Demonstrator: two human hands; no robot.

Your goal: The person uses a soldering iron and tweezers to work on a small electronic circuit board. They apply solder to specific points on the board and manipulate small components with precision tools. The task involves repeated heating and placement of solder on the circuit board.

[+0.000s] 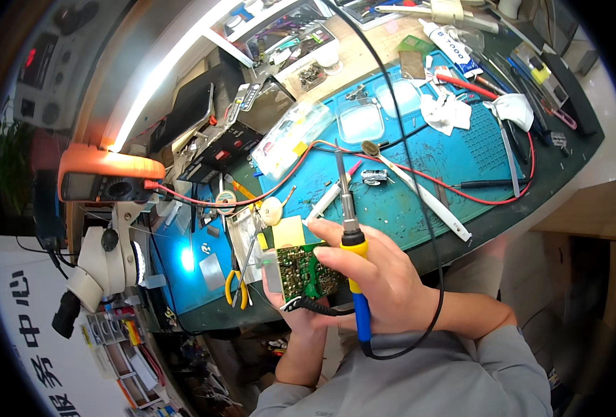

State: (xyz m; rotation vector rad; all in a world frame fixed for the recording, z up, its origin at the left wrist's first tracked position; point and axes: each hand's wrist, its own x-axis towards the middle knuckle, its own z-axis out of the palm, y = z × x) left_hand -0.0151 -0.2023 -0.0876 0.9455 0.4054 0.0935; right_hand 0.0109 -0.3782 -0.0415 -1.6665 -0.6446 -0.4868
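Note:
Above the near edge of the bench, my left hand [304,321] holds a green circuit board [297,272] from below, its small parts facing up. A black cable [316,304] runs from the board's lower edge. My right hand [398,288] is closed around a soldering iron [361,313] with a blue and yellow handle, and its metal tip points away from me, clear of the board. The index finger and thumb of that hand reach over the board's right side. Most of my left hand's fingers are hidden behind the board.
A blue work mat [405,215] bears a white-handled brush [426,198], clear plastic boxes [361,121] and crumpled tissue [447,113]. Yellow-handled pliers [236,288] lie left of the board. An orange multimeter [113,174] and a microscope [113,257] stand at the left. The iron's cord crosses the view.

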